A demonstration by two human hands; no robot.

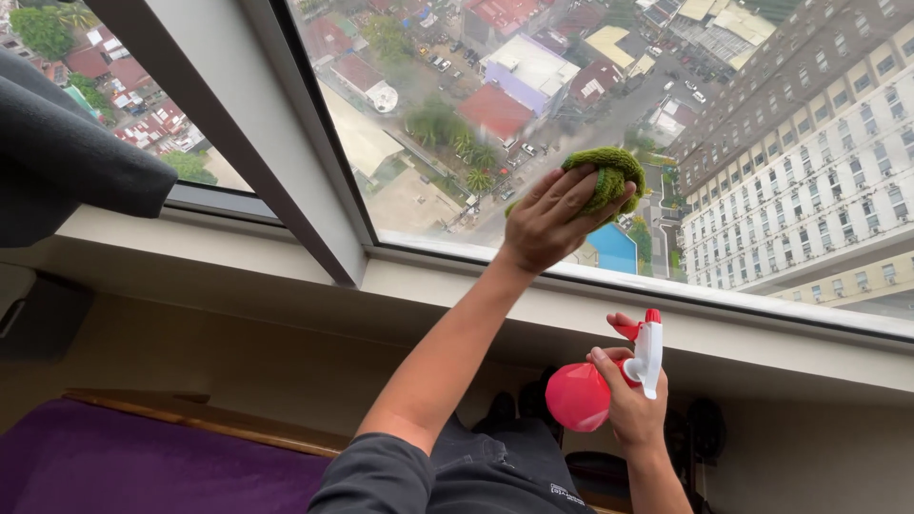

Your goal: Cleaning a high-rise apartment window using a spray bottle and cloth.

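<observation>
My left hand (547, 224) presses a green fuzzy cloth (609, 173) against the glass of a large window (762, 114), low on the pane just above its bottom frame. Its fingers are spread over the cloth. My right hand (631, 407) is lower, below the sill, and grips a red spray bottle (578, 396) with a white and red trigger head (648, 352) pointing up. The bottle is clear of the glass.
A grey window post (257, 124) splits the panes on the left. A pale sill (428, 286) runs under the glass. Dark grey fabric (67, 162) hangs at the upper left. A purple cushion (143, 466) on a wooden edge lies at the lower left. Buildings and streets show far below.
</observation>
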